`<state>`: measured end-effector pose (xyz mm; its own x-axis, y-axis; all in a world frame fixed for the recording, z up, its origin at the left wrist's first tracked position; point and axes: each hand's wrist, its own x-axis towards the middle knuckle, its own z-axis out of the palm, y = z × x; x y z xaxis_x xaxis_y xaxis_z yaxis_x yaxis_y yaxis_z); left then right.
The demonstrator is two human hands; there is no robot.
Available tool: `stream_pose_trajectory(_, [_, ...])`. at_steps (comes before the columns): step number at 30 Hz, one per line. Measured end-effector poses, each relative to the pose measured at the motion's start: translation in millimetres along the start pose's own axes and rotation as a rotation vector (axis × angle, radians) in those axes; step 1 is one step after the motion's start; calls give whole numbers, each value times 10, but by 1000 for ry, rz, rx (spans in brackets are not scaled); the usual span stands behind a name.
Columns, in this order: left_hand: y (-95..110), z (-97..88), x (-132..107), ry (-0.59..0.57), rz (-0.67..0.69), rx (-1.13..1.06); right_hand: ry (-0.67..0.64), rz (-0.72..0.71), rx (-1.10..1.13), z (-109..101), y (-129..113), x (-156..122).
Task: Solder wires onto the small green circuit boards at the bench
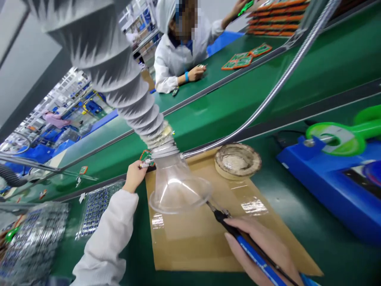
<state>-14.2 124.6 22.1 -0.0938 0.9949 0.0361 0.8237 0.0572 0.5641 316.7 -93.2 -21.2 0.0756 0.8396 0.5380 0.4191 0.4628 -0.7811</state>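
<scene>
My left hand (134,175) reaches forward in a white sleeve and pinches a small green circuit board (146,157) at the far left corner of a brown cardboard mat (190,246). My right hand (264,250) grips a blue and black soldering iron (238,236) like a pen, its metal tip pointing under a clear plastic fume funnel (178,186). The funnel hangs from a grey ribbed hose (119,75) and hides part of the board.
A round sponge dish (237,161) sits at the mat's far edge. A blue station with a green spool holder (339,137) stands right. Trays of small parts (95,206) lie left. Across the green conveyor (238,99) a white-coated person handles circuit boards (247,57).
</scene>
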Motion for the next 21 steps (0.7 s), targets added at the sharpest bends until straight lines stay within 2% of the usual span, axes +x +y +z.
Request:
stream_pose_trajectory(2, [-213, -102, -461, 1, 75, -5, 0, 28, -25, 41, 9, -31])
stream_pose_trajectory(4, [-333, -90, -888, -16, 195, -63, 9, 41, -61, 86, 27, -63])
stream_pose_trajectory(6, [-341, 17, -1220, -78, 308, -161, 10, 58, -94, 127, 45, -90])
stream_pose_trajectory(8, [-254, 163, -1439, -192, 356, -289, 15, 79, -116, 157, 53, -108])
stream_pose_trajectory(12, [-2, 373, -1632, -485, 381, -561, 59, 140, -148, 191, 22, -123])
stream_pose_trajectory(14, [67, 406, -1660, -584, 428, -566, 79, 165, -159, 202, -3, -128])
stream_pose_trajectory(15, [81, 411, -1663, -590, 471, -515, 89, 176, -166, 208, -13, -131])
stream_pose_trajectory(19, [56, 374, -1630, -488, 608, -171, 141, 234, -185, 265, -40, -160])
stream_pose_trajectory(21, [21, 321, -1610, -492, 608, -83, 84, 260, -151, 325, -50, -180])
